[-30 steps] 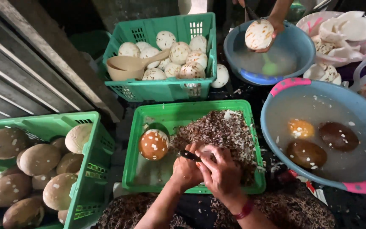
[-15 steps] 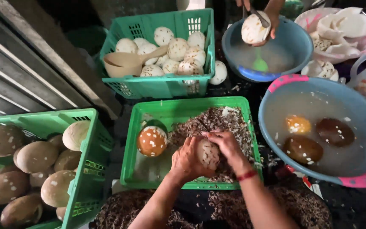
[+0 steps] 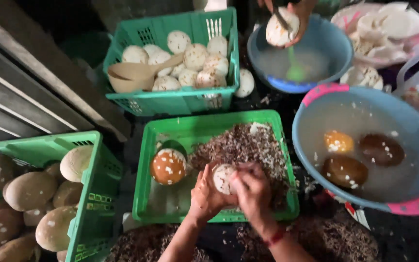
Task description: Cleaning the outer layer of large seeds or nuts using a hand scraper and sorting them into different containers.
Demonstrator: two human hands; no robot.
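While both hands (image 3: 231, 187) clasp pale coconut (image 3: 221, 177), green crate (image 3: 287, 194) holds shavings (image 3: 248, 145).

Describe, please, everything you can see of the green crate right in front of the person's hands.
The green crate is a shallow, rectangular plastic tray with a thick rim and slotted walls, sitting level among the other containers. A heap of brown and white shavings fills its right half. A round brown coconut flecked with white rests at its left. The left hand and right hand hold a pale, partly peeled coconut above its near edge.
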